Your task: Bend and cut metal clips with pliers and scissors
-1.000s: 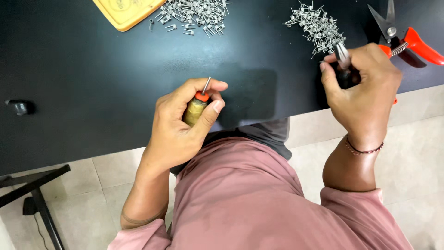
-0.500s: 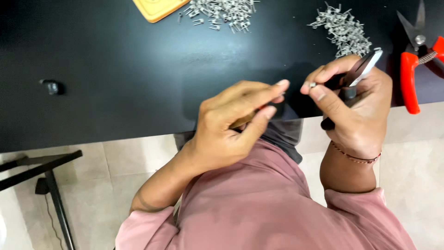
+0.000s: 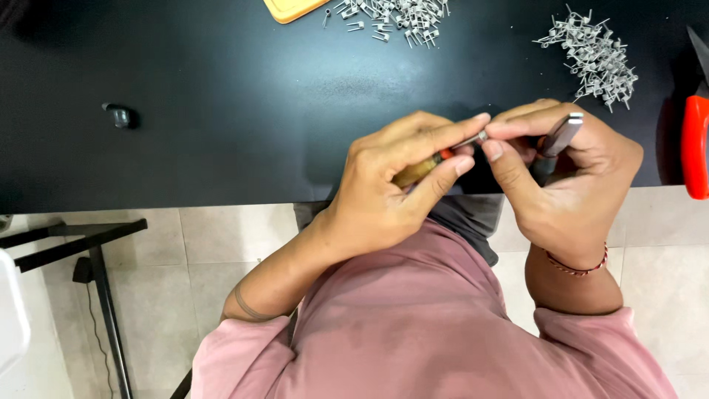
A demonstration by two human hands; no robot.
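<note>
Left hand [image 3: 384,188] gripping a small brown-handled tool [image 3: 425,168], right hand [image 3: 565,181] closed on a metal tool [image 3: 560,135], fingertips meeting above black tabletop [image 3: 221,111], wire coils [image 3: 594,55] far right

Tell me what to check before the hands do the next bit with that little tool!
1. Left hand has a firm grip on the small tool with the brownish handle and orange collar: ok.
2. Tool's thin metal tip meets the right hand's fingertips: ok.
3. A tiny metal piece sits at the tip: cannot tell, fingers hide it.
4. Right hand also holds the metal tweezers safely, pointing away from the body: ok.
5. Spare metal pieces are piled on the black table, close to the right hand: ok.
6. Red-handled cutters lie aside, away from the fingers: ok.
</note>
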